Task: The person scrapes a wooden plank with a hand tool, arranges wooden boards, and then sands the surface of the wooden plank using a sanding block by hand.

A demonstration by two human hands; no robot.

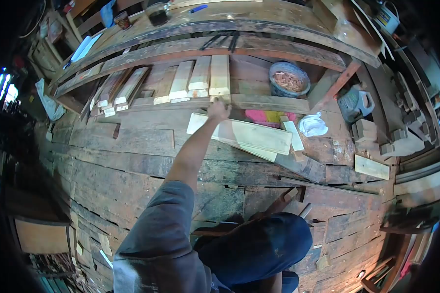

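Note:
My left hand point(219, 110) reaches forward to the near end of a long pale board point(220, 73), its fingers curled against that end. This board is the rightmost of several pale boards point(181, 79) lying side by side under the bench. Just below and right of the hand, a wide pale board point(254, 135) lies slanted on the floor, partly over another board point(264, 155). My right hand does not show.
The bench point(278, 36) spans the top. Beneath it stands a bucket of small wooden pieces point(288, 81). Pink and yellow cloth point(264, 117), a white crumpled bag point(313, 125) and a plastic container point(355, 104) sit at right. My bent knee point(278, 239) is below.

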